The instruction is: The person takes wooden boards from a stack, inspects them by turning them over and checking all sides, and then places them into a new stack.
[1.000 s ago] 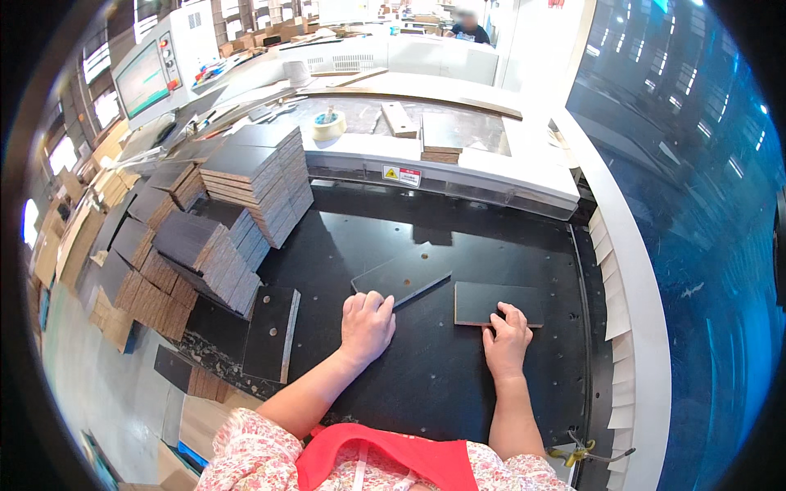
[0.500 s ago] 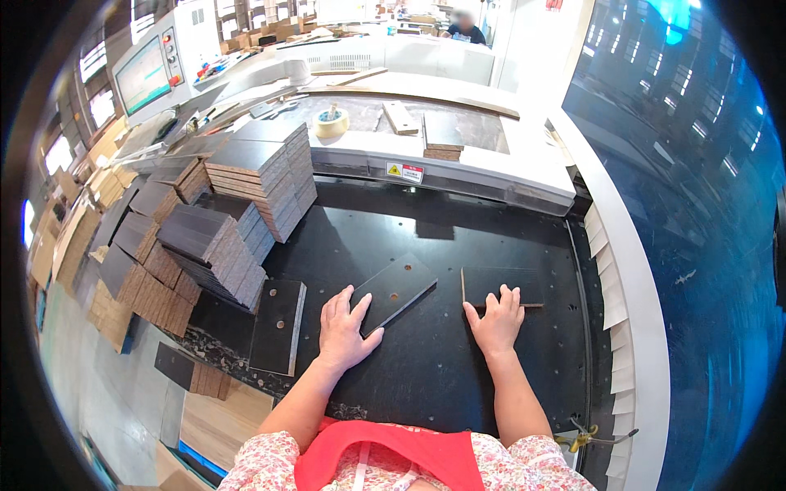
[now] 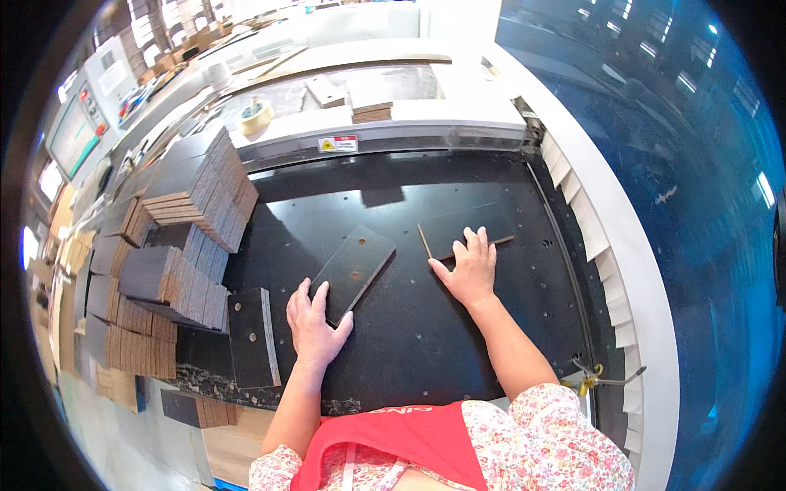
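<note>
My left hand (image 3: 315, 327) lies on the black work table (image 3: 426, 327) with its fingers spread at the near corner of a black rectangular panel (image 3: 354, 263) that lies skewed. My right hand (image 3: 471, 266) rests flat, fingers apart, on the near edge of a second black panel (image 3: 467, 229) further right. A third black panel with a pale edge (image 3: 252, 337) lies just left of my left hand. Neither hand grips anything.
Stacks of dark-faced, brown-edged boards (image 3: 201, 188) are piled along the left side. A roll of tape (image 3: 255, 116) and some board pieces (image 3: 372, 110) sit on the grey bench behind. A white rail (image 3: 606, 245) borders the table on the right.
Both hands have slid across the table. The left panel now lies skewed under my left fingers, and the right panel has shifted under my right hand.
</note>
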